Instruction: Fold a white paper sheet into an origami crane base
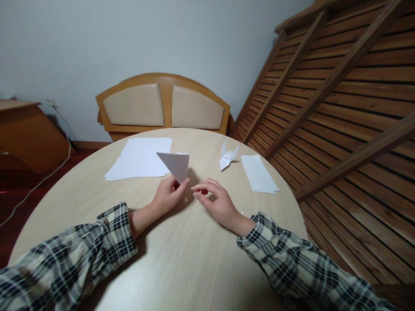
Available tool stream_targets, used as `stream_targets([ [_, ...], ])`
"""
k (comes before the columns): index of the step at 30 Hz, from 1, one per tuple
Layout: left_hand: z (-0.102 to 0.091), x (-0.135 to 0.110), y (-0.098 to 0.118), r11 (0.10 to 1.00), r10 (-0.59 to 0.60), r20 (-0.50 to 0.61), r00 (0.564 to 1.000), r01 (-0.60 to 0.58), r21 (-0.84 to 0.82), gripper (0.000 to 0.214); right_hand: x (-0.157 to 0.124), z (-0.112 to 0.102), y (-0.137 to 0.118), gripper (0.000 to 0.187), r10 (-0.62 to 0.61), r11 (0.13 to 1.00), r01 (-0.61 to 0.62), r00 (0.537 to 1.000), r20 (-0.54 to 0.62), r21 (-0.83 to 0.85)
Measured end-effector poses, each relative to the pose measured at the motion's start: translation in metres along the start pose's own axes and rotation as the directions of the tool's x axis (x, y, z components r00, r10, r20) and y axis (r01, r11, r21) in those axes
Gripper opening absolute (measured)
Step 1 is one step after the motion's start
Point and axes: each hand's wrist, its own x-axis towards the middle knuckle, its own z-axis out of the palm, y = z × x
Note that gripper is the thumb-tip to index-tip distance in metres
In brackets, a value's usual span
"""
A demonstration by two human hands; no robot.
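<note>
My left hand (pixel 169 192) pinches a folded sheet of white paper (pixel 177 165) by its lower corner, between thumb and fingers. The paper is folded into a triangle and stands up above the table. Just to its right is my right hand (pixel 218 202), apart from the paper, with thumb and fingers curved and a small gap between their tips. Nothing shows in that gap. Beyond my right hand, a white origami crane (pixel 228 157) with raised points sits on the table.
On the round wooden table (pixel 181 268), a stack of white paper (pixel 142 157) lies at the back left. Narrower paper strips (pixel 259 173) lie near the right edge. A headboard (pixel 167 103) stands behind, and a slatted wooden panel (pixel 350 99) leans along the right.
</note>
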Motion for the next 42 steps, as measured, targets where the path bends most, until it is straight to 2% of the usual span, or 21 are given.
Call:
stream_targets([
  [3, -0.001, 0.006, -0.003, 0.954, -0.157, -0.007, 0.988, 0.149, -0.261, 0.032, 0.002, -0.002, 0.010, 0.022, 0.021, 0.999, -0.025, 0.992, -0.124, -0.035],
  [5, -0.001, 0.007, -0.003, 0.907, -0.185, 0.024, 0.982, 0.180, -0.380, 0.031, 0.005, -0.004, 0.022, 0.030, 0.063, 0.995, -0.077, 0.977, -0.205, -0.061],
  [8, 0.001, 0.005, -0.004, 0.857, -0.198, 0.095, 0.976, 0.219, -0.467, 0.029, 0.009, -0.006, 0.041, 0.041, 0.164, 0.984, -0.175, 0.942, -0.292, -0.014],
  [12, 0.003, 0.002, -0.006, 0.814, -0.199, 0.193, 0.961, 0.271, -0.513, 0.030, 0.012, -0.006, 0.055, 0.054, 0.267, 0.964, -0.252, 0.904, -0.335, 0.088],
  [14, 0.003, 0.002, -0.007, 0.797, -0.208, 0.207, 0.956, 0.288, -0.531, 0.030, 0.012, -0.006, 0.056, 0.057, 0.289, 0.956, -0.257, 0.900, -0.326, 0.139],
  [20, 0.004, 0.003, -0.006, 0.777, -0.212, 0.226, 0.951, 0.304, -0.551, 0.028, 0.011, -0.007, 0.046, 0.062, 0.322, 0.898, -0.243, 0.931, -0.172, 0.367],
  [25, 0.005, 0.003, -0.004, 0.778, -0.221, 0.225, 0.949, 0.311, -0.546, 0.028, 0.010, -0.011, 0.040, 0.065, 0.301, 0.932, -0.239, 0.929, -0.216, 0.272],
  [30, 0.004, 0.004, 0.000, 0.824, -0.221, 0.260, 0.940, 0.323, -0.465, 0.029, 0.009, -0.012, 0.033, 0.069, 0.249, 0.961, -0.204, 0.933, -0.259, 0.188],
  [34, 0.004, 0.004, 0.000, 0.759, -0.256, 0.304, 0.918, 0.386, -0.525, 0.033, 0.008, -0.013, 0.027, 0.072, 0.217, 0.971, -0.183, 0.944, -0.248, 0.154],
  [37, 0.006, 0.005, -0.003, 0.710, -0.275, 0.294, 0.915, 0.400, -0.579, 0.037, 0.008, -0.017, 0.024, 0.073, 0.190, 0.980, -0.171, 0.955, -0.229, 0.100],
  [39, 0.007, 0.006, -0.006, 0.707, -0.287, 0.268, 0.920, 0.392, -0.588, 0.038, 0.008, -0.022, 0.023, 0.068, 0.189, 0.981, -0.176, 0.962, -0.196, 0.080],
  [42, 0.006, 0.009, -0.009, 0.682, -0.326, 0.246, 0.913, 0.407, -0.607, 0.036, 0.008, -0.030, 0.023, 0.047, 0.147, 0.988, -0.140, 0.983, -0.107, 0.068],
])
